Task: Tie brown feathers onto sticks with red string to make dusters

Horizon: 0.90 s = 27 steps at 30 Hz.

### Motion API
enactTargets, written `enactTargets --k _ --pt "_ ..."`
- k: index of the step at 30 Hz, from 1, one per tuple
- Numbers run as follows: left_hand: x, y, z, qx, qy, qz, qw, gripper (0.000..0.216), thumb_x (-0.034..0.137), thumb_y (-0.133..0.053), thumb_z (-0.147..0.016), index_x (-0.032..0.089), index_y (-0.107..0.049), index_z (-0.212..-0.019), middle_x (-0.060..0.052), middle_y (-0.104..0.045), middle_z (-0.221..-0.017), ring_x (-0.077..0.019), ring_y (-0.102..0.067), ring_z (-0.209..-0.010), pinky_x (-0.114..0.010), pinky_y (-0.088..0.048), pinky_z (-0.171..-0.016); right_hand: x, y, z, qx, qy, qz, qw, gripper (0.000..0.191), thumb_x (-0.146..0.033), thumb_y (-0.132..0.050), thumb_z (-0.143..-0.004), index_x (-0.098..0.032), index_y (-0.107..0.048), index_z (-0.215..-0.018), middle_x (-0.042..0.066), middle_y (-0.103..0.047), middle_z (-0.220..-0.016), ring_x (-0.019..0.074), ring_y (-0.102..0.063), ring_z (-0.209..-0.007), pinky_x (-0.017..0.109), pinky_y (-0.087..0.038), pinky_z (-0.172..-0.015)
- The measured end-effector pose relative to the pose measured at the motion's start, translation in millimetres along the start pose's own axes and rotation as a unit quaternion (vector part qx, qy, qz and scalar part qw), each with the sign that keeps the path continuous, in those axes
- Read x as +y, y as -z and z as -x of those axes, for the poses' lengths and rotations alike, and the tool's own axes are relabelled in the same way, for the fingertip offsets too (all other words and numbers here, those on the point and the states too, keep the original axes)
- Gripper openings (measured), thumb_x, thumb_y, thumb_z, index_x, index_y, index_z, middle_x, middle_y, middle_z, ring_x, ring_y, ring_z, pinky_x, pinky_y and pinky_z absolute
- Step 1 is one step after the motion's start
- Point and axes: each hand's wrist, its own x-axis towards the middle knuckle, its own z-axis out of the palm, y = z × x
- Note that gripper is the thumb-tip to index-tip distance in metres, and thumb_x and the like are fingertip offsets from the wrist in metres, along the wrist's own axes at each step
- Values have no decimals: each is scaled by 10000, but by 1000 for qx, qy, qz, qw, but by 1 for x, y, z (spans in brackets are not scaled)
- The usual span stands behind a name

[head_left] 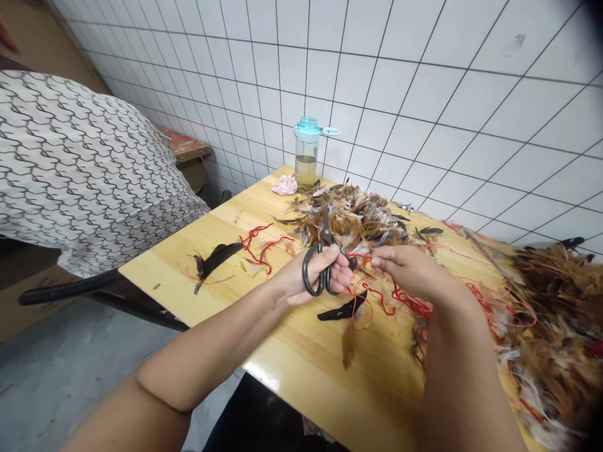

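Observation:
My left hand (315, 273) is closed around the dark loop handles of a pair of scissors (319, 263), whose blades point up into a heap of brown feathers (351, 216). Just to its right, my right hand (409, 269) is pinched shut on red thread (377, 298) and what looks like a feather end, close to the scissors. Red thread trails from both hands over the wooden table (301, 361). A dark feather (343, 309) lies just below my hands.
A large mass of brown feathers tied with red thread (551, 333) covers the table's right side. A black feather (214, 258) and loose red thread (258, 243) lie to the left. A bottle with a teal lid (306, 154) and a pink cloth (286, 184) stand by the tiled wall. A person in a patterned garment (80, 169) sits at left.

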Motion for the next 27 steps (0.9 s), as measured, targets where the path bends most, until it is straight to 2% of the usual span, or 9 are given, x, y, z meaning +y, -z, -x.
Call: enactTargets --k 3,5,11,14,17,20,23,25,27 --pt "5 1 -1 46 -73 -56 995 351 407 -740 -729 80 -631 -794 -61 -671 -731 -80 -609 -597 -165 -457 -526 4 4 2 91 -29 -26 995 312 -402 -393 -879 -209 -537 -680 -2 -572 -653 146 -514 -640 245 -379 -610" --pt "3 0 -1 64 -100 -80 990 315 347 -766 -709 85 -640 -830 -64 -675 -793 -87 -618 -677 -165 -453 -568 3 4 1 108 -26 -38 993 311 -405 -398 -880 -208 -545 -690 -2 -572 -659 149 -523 -657 247 -382 -623" --pt "-2 -6 0 62 -102 -74 990 431 323 -790 -676 98 -634 -1009 -60 -678 -819 -111 -615 -750 -211 -458 -658 -17 -5 -6 44 11 -73 996 298 -359 -410 -885 -195 -581 -704 13 -634 -717 150 -564 -695 249 -406 -666" --pt "-1 -7 1 49 -109 -95 988 446 313 -812 -639 101 -636 -990 -63 -682 -841 -118 -614 -751 -207 -436 -636 -23 -11 -10 20 35 -72 997 294 -347 -409 -891 -192 -589 -717 17 -646 -735 145 -574 -699 248 -409 -674" --pt "1 -7 2 54 -114 -116 985 384 321 -813 -623 110 -636 -891 -28 -661 -765 -98 -590 -689 -196 -418 -604 -24 -15 -13 19 48 -64 997 291 -345 -407 -894 -192 -589 -726 18 -652 -746 144 -575 -702 246 -405 -668" --pt "6 -3 2 111 -138 -143 974 339 331 -803 -625 119 -629 -825 17 -607 -667 -56 -519 -579 -182 -391 -558 -22 -16 -14 30 32 -53 998 292 -348 -408 -890 -195 -589 -719 13 -650 -730 144 -569 -687 245 -401 -653" --pt "19 8 2 196 -186 -169 948 329 342 -781 -636 129 -622 -831 31 -570 -608 -53 -467 -509 -186 -348 -497 -19 -15 -13 53 7 -51 997 306 -367 -415 -888 -197 -586 -700 3 -636 -689 143 -558 -661 242 -396 -633" --pt "30 19 2 264 -246 -186 914 290 323 -759 -649 137 -615 -820 31 -560 -617 -58 -460 -510 -191 -344 -492 -17 -13 -12 75 -1 -51 996 313 -372 -418 -886 -198 -596 -697 -2 -624 -657 139 -548 -636 240 -390 -622" --pt "42 31 4 338 -313 -216 861 234 293 -729 -668 147 -611 -808 30 -554 -649 -62 -464 -541 -192 -356 -513 -15 -11 -11 98 -10 -43 994 312 -370 -427 -880 -198 -610 -696 -2 -618 -635 138 -537 -614 241 -381 -606"
